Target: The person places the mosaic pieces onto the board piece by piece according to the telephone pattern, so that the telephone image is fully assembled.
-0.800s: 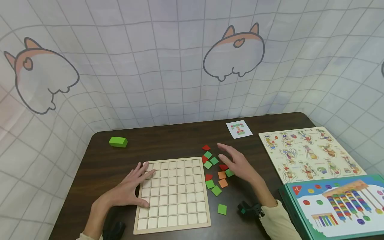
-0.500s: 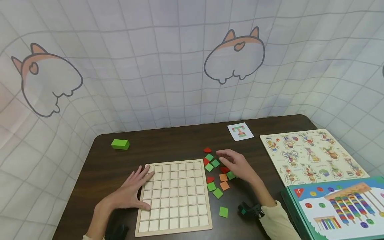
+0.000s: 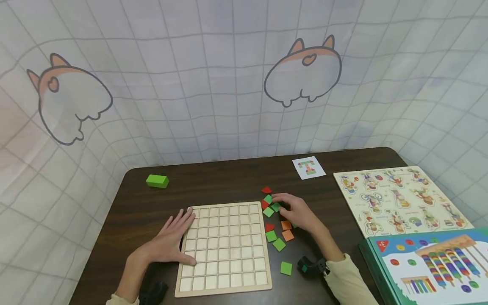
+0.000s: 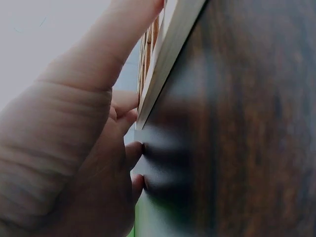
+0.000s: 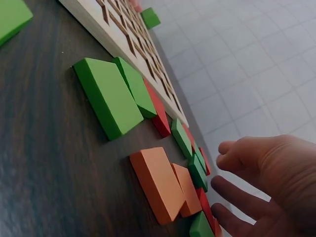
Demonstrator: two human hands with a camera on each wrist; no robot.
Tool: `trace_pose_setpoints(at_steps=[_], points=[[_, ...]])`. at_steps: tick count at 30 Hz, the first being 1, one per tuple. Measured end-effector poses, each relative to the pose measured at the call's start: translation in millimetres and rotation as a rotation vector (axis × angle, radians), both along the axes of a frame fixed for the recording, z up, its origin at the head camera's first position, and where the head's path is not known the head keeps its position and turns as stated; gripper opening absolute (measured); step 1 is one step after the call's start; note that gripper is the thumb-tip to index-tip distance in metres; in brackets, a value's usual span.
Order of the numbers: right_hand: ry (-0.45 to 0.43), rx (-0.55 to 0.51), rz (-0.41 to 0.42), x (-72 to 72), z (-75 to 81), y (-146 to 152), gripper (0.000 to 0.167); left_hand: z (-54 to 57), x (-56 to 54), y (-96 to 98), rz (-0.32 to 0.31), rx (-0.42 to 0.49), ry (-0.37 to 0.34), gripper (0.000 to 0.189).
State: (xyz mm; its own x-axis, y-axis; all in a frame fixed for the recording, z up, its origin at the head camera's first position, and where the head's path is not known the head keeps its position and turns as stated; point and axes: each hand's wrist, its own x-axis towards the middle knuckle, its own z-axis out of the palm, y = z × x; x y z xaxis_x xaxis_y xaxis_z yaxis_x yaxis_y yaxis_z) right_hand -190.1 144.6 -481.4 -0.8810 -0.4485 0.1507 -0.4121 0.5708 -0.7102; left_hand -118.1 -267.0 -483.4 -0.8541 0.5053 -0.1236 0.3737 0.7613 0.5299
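Right hand [image 3: 301, 214] has moved closer to the upper right corner of the grid board [image 3: 224, 253] since the earlier frame, its fingers [image 3: 281, 196] now reaching over the nearest green tiles [image 3: 279, 244]. Thumb and fingers stand apart, with nothing seen held between them; whether a fingertip touches a tile cannot be told, since the hand partly covers that group. Left hand [image 3: 167, 245] rests at the board's left edge, fingers spread wide, thumb on the lower part. The board lies flat on the dark surface [image 3: 228, 178]. Just to its right lie green, red [image 3: 269, 227] and orange tiles [image 3: 287, 235], loose and in no order, with a single green tile [image 3: 286, 268] nearer the right wrist. Beyond them lies a white card [image 3: 309, 167] bearing a red, green and orange figure. As to progress, the work appears to be at its outset: no tile sits in the visible cells, so any setting of tiles into the board seems wholly left to do.
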Motion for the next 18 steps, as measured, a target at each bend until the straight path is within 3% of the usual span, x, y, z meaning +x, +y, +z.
trace_pose_setpoints(at_steps=[11, 18], points=[[-0.008, 0.032, 0.051, -1.0, -4.9, 3.8, 0.024, -0.1, -4.1, 1.1, -0.017, 0.009, -0.014, 0.129], [0.115, 0.108, 0.094, -2.3, -6.3, 4.4, 0.021, 1.1, -2.7, -4.3, -0.030, 0.070, -0.041, 0.130]])
